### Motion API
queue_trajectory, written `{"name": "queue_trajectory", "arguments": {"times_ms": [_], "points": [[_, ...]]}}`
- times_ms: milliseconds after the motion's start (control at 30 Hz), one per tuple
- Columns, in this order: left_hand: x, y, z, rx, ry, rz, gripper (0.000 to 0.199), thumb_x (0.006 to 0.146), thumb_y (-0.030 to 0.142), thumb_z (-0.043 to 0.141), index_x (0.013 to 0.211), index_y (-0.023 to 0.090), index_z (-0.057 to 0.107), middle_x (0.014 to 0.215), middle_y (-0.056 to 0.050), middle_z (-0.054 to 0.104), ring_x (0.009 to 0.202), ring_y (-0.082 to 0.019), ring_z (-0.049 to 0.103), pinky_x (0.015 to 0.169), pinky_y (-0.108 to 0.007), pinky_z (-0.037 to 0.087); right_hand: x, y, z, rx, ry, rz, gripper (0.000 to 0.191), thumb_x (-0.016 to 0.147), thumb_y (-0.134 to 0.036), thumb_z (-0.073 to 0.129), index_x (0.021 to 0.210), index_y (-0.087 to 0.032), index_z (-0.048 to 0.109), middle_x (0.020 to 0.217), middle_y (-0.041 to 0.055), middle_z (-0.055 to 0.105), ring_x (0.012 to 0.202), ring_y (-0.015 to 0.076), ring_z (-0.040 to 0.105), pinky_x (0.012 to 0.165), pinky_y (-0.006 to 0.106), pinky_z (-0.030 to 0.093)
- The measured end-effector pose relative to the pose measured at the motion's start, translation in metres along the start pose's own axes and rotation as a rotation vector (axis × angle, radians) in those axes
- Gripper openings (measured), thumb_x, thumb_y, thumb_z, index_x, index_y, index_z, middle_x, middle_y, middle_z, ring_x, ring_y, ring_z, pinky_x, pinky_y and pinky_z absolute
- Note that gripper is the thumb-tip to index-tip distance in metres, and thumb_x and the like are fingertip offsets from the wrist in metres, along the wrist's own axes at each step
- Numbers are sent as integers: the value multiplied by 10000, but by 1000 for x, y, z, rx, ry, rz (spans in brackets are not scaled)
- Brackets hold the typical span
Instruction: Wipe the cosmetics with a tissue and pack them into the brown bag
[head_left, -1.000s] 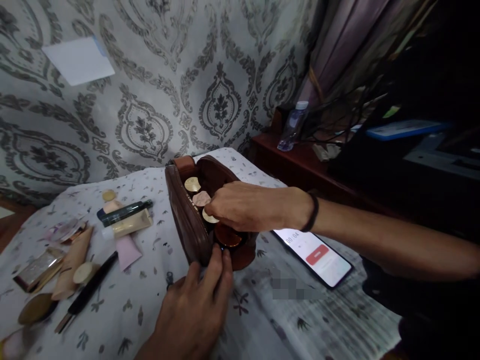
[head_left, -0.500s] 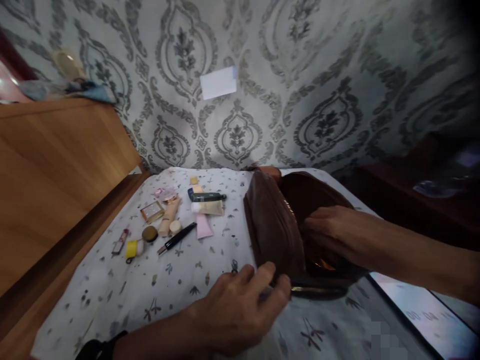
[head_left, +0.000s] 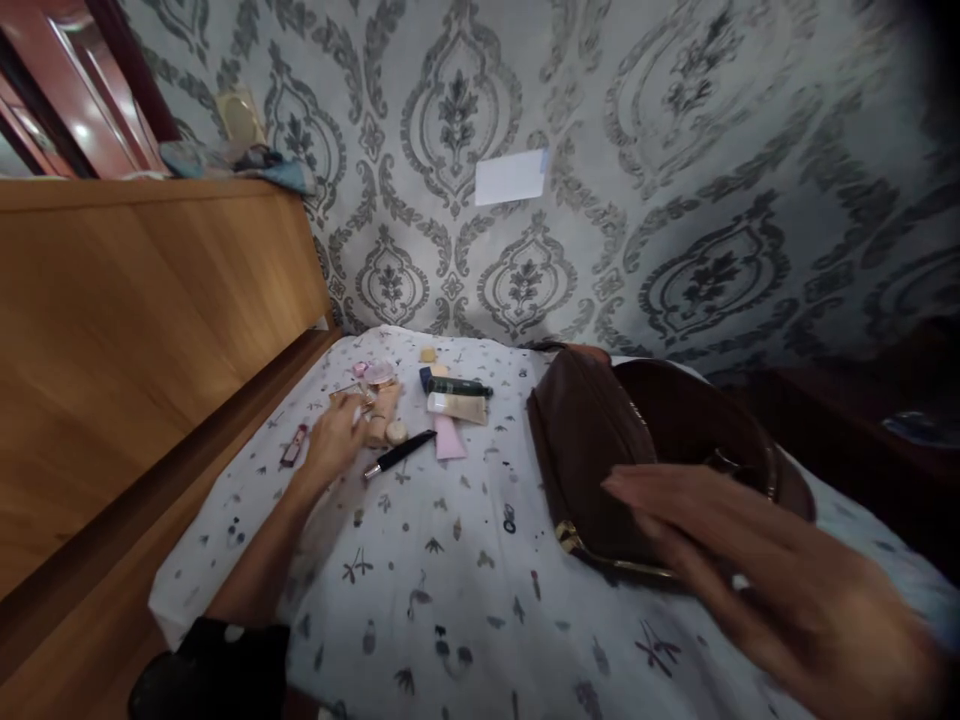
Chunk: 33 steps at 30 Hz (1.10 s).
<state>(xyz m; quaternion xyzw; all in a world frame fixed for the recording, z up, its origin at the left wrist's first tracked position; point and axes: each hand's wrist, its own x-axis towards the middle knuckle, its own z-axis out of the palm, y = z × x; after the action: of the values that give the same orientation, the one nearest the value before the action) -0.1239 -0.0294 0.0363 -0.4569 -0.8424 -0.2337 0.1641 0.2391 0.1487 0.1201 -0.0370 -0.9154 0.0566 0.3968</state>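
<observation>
My left hand (head_left: 336, 438) is over the left side of a group of cosmetics, beside a clear gold-edged case (head_left: 349, 393) and a beige tube (head_left: 385, 402); its fingertips are too small to read. Near it lie a black pen-like stick (head_left: 401, 454), a round cream jar (head_left: 396, 432), a pink tube (head_left: 448, 438), a cream tube (head_left: 459, 406), a dark green tube (head_left: 456, 386) and a small pinkish tube (head_left: 295, 446). My right hand (head_left: 720, 540), blurred, has its fingers stretched out in front of the open brown bag (head_left: 592, 455). A small pale spot shows by its fingers.
A patterned white cloth (head_left: 450, 560) lies under everything. Along the left stands a wooden panel (head_left: 165, 290) with items on top. A patterned wall is behind, bearing a white paper (head_left: 511, 178). Dark furniture is at the right.
My left hand has moved from the bag's near side left to the cosmetics. My right hand has come out of the bag. The view has shifted left; the phone at the right is out of sight.
</observation>
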Motion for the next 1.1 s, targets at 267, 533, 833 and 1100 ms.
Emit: {"name": "queue_trajectory", "arguments": {"times_ms": [267, 533, 833, 1100], "points": [[-12, -25, 5, -11, 90, -4, 319, 922, 183, 409, 1183, 146, 588, 1143, -129, 638, 1072, -261, 591, 950, -418, 483, -2, -49, 86, 406, -231, 132, 245, 971, -208, 455, 1038, -191, 690, 974, 87, 740, 898, 187, 709, 782, 317, 597], [-2, 37, 24, 190, -229, 293, 316, 986, 201, 391, 1259, 164, 547, 1183, -120, 625, 1177, -253, 527, 993, -397, 446, -12, -60, 164, 631, -373, 434, 287, 938, -321, 477, 1018, -183, 716, 987, 91, 747, 852, 215, 693, 773, 351, 552], [-3, 35, 33, 270, -255, 272, 239, 982, 213, 418, 1112, 184, 617, 1090, -110, 635, 1102, -280, 545, 911, -410, 462, -29, -52, 190, 775, -270, 612, 297, 885, -339, 501, 978, -164, 722, 925, 88, 755, 866, 233, 694, 769, 328, 521], [-8, 30, 40, 257, -170, 243, 291, 988, 201, 402, 1222, 176, 573, 1207, -130, 578, 1167, -278, 509, 931, -416, 472, -28, -55, 188, 758, -252, 579, 277, 885, -319, 495, 960, -171, 717, 898, 77, 749, 810, 209, 681, 721, 306, 512]]}}
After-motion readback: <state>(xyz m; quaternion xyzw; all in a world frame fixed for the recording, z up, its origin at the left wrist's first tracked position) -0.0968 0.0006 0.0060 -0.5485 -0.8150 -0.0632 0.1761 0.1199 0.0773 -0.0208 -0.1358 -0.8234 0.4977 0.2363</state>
